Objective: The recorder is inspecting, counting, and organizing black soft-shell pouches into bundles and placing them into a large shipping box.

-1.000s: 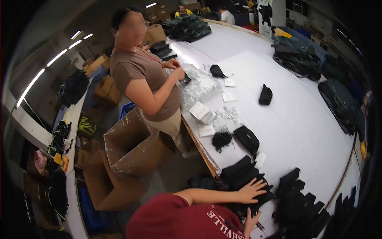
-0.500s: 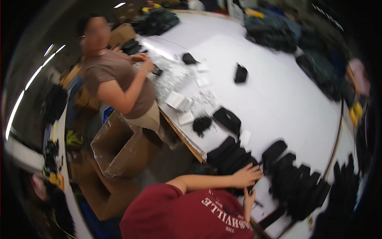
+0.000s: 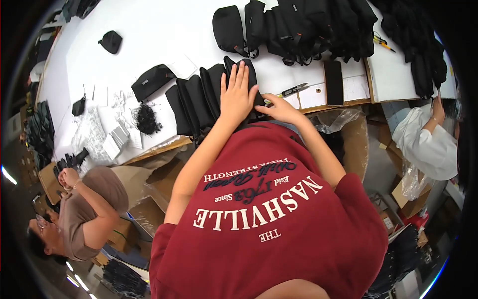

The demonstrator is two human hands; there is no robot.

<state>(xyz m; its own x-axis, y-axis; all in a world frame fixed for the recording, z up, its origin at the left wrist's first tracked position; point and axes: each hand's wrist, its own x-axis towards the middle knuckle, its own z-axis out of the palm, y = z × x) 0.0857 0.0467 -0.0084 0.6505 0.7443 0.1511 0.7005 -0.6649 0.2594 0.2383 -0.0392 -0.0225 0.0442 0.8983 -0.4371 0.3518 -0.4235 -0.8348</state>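
My left hand (image 3: pixel 239 92) lies flat on a black fabric pouch (image 3: pixel 252 70), its fingers stretched toward the far end. This pouch is at the right end of a row of similar black pouches (image 3: pixel 191 102) standing side by side along the near table edge. Beside its near end is my right hand (image 3: pixel 279 108), thumb and forefinger apart, with the thumb tip at the pouch's side. The other fingers of that hand are partly hidden. Just beyond the right hand, thread snips (image 3: pixel 295 89) lie on the white table.
More black pouches (image 3: pixel 298 30) are massed at the far right. A black phone (image 3: pixel 333 82) lies near the table edge (image 3: pixel 348 103). To the left are one pouch (image 3: pixel 152 82), a tangle of black cords (image 3: pixel 147 119) and clear plastic bags (image 3: pixel 88 132). Co-workers stand left and right.
The head view has swung round, so the table now spreads ahead and the co-worker appears at lower left. My left hand stays spread over the row's right end; the right hand shows more fully.
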